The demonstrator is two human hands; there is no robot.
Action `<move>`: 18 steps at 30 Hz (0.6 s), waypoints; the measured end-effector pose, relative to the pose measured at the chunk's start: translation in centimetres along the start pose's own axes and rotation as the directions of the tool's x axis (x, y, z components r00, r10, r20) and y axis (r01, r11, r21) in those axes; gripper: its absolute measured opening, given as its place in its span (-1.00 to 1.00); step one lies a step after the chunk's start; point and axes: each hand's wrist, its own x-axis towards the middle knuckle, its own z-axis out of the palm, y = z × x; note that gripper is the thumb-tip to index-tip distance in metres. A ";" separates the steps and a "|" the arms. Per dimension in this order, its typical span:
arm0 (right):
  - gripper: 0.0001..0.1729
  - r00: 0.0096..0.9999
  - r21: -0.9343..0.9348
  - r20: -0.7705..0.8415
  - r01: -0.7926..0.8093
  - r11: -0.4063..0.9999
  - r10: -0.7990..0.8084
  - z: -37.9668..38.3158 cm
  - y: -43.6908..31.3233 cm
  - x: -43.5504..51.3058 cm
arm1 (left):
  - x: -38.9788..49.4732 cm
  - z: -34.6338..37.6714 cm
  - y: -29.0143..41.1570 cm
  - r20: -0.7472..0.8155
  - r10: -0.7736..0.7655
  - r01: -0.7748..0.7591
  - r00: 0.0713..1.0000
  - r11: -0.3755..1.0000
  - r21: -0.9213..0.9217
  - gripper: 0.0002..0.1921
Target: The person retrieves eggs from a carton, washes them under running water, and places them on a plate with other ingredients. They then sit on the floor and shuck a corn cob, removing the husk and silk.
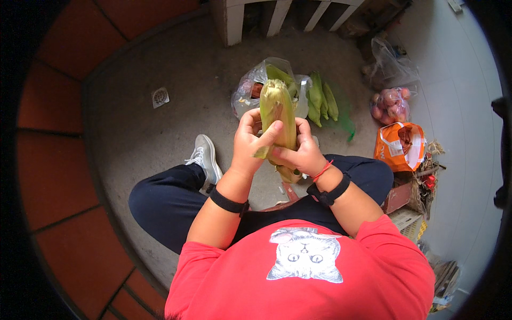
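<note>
An ear of corn in its pale green husk (pixel 279 108) is held up between both hands, its cut stalk end pointing away from me. My left hand (pixel 253 138) grips it from the left side, thumb lying across the husk. From the right, my right hand (pixel 298 150) closes around the lower part, its thumb near a loose flap of husk (pixel 262 152). Behind the ear, a clear plastic bag (pixel 246 94) holds green husks and something reddish. Several unpeeled corn ears (pixel 318 98) lie on the concrete floor just right of that bag.
A green mesh net (pixel 345 120) lies beside the corn. Along the right wall stand a bag of reddish round produce (pixel 391 105), an orange bag (pixel 388 140) and a plastic crate (pixel 406 220). A floor drain (pixel 160 97) is at left. Brick-red tiles (pixel 52 164) edge the floor.
</note>
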 end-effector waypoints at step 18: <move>-0.55 0.921 0.277 -0.361 0.257 0.926 -0.148 0.5 -4.0 0.6 | -1.4 1.2 -1.4 0.219 0.068 -0.061 0.973 0.997 -0.040 -0.46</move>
